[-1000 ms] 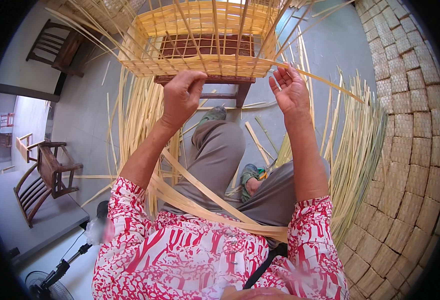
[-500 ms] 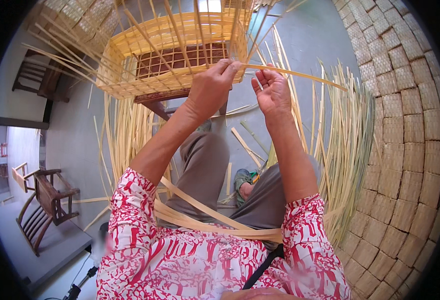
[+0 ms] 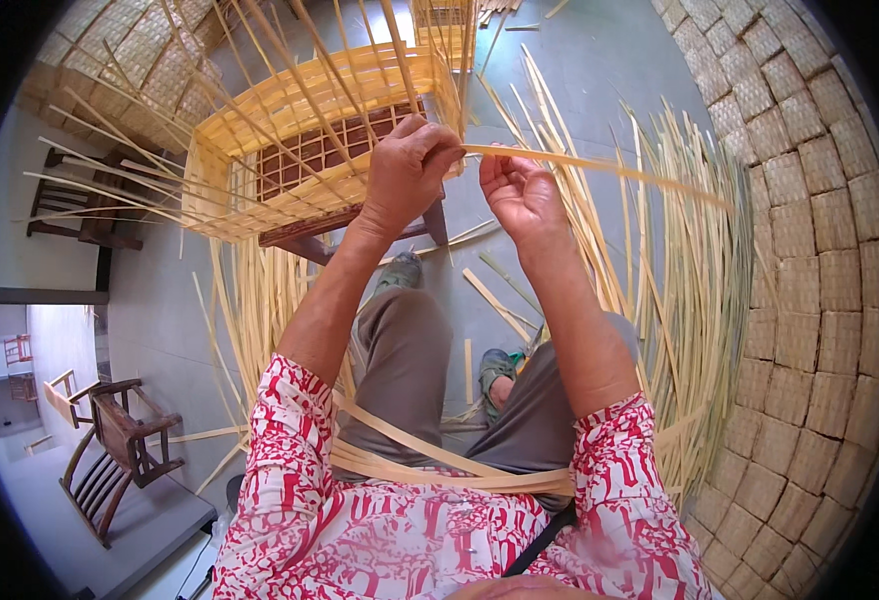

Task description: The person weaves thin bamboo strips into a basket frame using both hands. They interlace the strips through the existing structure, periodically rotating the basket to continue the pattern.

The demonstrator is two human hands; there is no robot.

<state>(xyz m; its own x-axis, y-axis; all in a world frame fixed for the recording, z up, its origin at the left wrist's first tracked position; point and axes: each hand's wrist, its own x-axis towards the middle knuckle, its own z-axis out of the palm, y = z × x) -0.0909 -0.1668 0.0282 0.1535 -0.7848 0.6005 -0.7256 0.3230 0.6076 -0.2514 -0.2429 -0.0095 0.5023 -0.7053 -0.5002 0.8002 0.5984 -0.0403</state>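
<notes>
A half-woven bamboo basket with long upright stakes rests tilted on a dark wooden stool. At its near right corner, my left hand pinches a flat, pale bamboo strip, with the thumb and fingers closed on it. The strip stretches out to the right, and its far end is smeared by motion. My right hand has its fingers curled at this strip, a short way right of the left hand. More pale strips lie across my lap.
Long split bamboo lies in a heap on the right floor, and more strips lie on the left. Stacked woven pieces line the right side. Wooden chairs stand at the left. Another yellow basket is at the far end.
Both hands have shifted slightly left and down in the view. The right fingers have curled in toward the strip. The basket appears farther left as the view moved.
</notes>
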